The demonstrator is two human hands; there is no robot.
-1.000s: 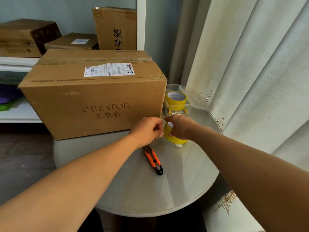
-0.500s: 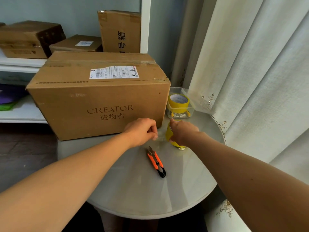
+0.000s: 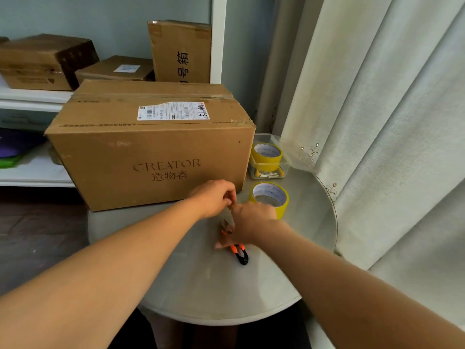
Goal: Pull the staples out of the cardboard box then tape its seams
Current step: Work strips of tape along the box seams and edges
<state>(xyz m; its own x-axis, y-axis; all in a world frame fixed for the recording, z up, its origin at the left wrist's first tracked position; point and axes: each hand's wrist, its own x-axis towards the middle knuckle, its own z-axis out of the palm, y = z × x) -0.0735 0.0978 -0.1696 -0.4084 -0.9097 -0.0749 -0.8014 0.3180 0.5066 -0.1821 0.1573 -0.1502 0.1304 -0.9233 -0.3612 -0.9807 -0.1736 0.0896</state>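
Head view looks down on a round grey counter (image 3: pixel 191 285), its curved near edge running bare in front of both forearms. The cardboard box (image 3: pixel 151 152) takes up the far left half, its left corner overhanging the rim, its right front corner just short of the loose yellow tape roll (image 3: pixel 269 197). On the front face it reads "CREATOR" with three Chinese characters below; a white shipping label (image 3: pixel 173 110) with barcodes and a handwritten scrawl sits on top, too small to read. Old tape runs along the top seam.

The left hand (image 3: pixel 214 197) hovers at the box's lower right corner, fingers curled and pinched together at the tips; whether they hold anything I cannot tell. The right hand (image 3: pixel 251 225) meets it there, fingers bent down over the orange-and-black cutter (image 3: pixel 237 250) lying on the counter, though a real grip is not plain.

A clear plastic tub (image 3: pixel 283 165) beside the box holds a second yellow roll (image 3: pixel 267 153). The curtain (image 3: pixel 377 122) crowds the right edge. Behind, a shelf (image 3: pixel 32 96) carries more cartons (image 3: pixel 180 51), one printed "号箱".
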